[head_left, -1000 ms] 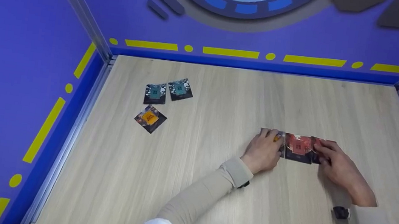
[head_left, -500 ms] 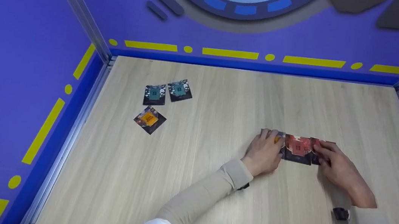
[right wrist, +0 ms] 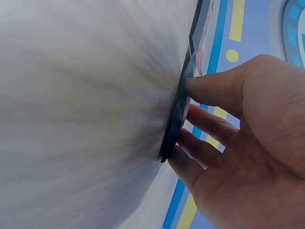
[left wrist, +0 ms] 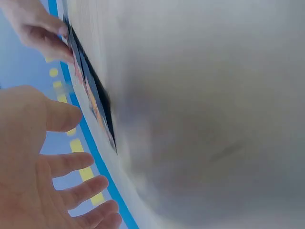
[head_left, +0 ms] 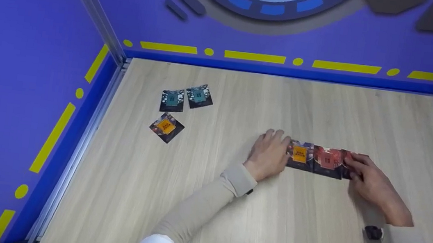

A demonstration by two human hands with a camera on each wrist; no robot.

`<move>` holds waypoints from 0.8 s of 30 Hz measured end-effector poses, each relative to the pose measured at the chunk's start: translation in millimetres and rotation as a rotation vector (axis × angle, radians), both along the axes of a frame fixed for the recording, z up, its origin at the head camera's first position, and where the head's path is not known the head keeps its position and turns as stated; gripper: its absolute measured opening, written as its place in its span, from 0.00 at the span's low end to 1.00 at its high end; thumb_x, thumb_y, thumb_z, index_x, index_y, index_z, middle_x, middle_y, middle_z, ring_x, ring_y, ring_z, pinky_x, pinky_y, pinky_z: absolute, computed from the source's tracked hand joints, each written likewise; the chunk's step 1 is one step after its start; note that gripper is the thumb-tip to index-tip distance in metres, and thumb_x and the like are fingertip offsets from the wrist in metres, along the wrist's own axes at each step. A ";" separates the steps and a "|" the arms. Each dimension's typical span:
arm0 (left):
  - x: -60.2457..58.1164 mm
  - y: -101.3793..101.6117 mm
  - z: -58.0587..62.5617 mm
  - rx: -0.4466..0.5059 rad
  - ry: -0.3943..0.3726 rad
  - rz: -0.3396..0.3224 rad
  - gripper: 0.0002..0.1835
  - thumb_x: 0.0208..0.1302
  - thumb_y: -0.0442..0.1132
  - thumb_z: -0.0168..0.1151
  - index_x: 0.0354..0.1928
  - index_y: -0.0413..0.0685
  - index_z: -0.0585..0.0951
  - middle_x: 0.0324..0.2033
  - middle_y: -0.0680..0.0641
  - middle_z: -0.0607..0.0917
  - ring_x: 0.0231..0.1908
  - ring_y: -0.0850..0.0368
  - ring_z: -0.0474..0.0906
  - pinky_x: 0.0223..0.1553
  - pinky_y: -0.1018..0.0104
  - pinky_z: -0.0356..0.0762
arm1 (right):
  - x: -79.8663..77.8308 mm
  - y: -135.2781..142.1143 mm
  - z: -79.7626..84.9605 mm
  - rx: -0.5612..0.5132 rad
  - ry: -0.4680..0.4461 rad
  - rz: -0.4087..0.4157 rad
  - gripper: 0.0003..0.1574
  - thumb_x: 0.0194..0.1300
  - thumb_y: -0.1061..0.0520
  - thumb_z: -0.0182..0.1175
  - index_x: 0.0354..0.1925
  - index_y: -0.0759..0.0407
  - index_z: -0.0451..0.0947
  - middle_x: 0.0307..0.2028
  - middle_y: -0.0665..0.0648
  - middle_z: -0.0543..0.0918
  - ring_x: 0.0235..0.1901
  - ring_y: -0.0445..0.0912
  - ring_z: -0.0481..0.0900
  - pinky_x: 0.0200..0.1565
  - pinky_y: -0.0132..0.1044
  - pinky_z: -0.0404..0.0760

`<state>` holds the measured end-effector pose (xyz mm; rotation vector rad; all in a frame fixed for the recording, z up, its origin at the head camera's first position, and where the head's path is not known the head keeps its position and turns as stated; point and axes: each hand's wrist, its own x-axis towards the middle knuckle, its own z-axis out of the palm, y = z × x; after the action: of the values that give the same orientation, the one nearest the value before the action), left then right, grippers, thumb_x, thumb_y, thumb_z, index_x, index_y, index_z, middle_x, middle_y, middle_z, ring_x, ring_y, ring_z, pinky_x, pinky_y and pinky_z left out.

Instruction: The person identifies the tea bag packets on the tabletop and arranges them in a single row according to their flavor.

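Three square picture cards lie side by side in a row at the right of the head view. The leftmost is a card with an orange centre [head_left: 300,154], then a red card [head_left: 327,160]. At the right end is another red card [head_left: 347,170], partly hidden under my right hand [head_left: 373,186]. In the right wrist view the thumb [right wrist: 214,89] and curled fingertips hold that end card by its edges. My left hand [head_left: 269,155] is just left of the orange card, fingers loosely spread and holding nothing, as the left wrist view shows.
Two teal cards, one upright [head_left: 172,99] and one slightly turned [head_left: 199,96], lie at the far left of the wooden table [head_left: 206,203]. Below them a second orange card [head_left: 166,127] lies turned like a diamond. Blue-purple panels [head_left: 251,39] border the table.
My left hand has let go of the orange card at the row's left end and drawn back to the left, uncovering it. My right hand stays on the end red card.
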<state>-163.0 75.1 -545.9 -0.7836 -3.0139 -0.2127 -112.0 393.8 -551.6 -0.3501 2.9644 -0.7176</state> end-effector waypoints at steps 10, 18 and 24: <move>-23.2 -90.1 2.8 0.107 -0.030 0.215 0.27 0.78 0.51 0.60 0.72 0.46 0.77 0.67 0.41 0.79 0.65 0.42 0.76 0.65 0.48 0.78 | -0.4 4.9 2.0 -0.006 -0.004 0.005 0.31 0.72 0.71 0.55 0.71 0.77 0.70 0.70 0.77 0.67 0.67 0.77 0.69 0.61 0.75 0.71; -32.3 -153.0 -0.6 0.156 -0.065 0.364 0.29 0.77 0.49 0.61 0.72 0.42 0.76 0.71 0.37 0.76 0.67 0.37 0.74 0.66 0.44 0.78 | -3.0 4.1 2.1 -0.003 -0.011 0.011 0.30 0.73 0.71 0.56 0.71 0.77 0.71 0.72 0.76 0.66 0.68 0.78 0.69 0.61 0.74 0.72; -29.9 -197.4 -3.8 0.198 -0.082 0.449 0.30 0.78 0.48 0.61 0.75 0.41 0.74 0.74 0.35 0.72 0.71 0.34 0.70 0.71 0.40 0.72 | -1.5 1.9 0.4 -0.009 -0.024 0.009 0.31 0.73 0.71 0.56 0.71 0.76 0.71 0.72 0.76 0.66 0.68 0.77 0.69 0.61 0.75 0.72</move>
<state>-192.9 -122.3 -549.7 -0.0775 -3.0755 -0.5261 -113.5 395.7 -551.2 -0.3525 2.9366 -0.7298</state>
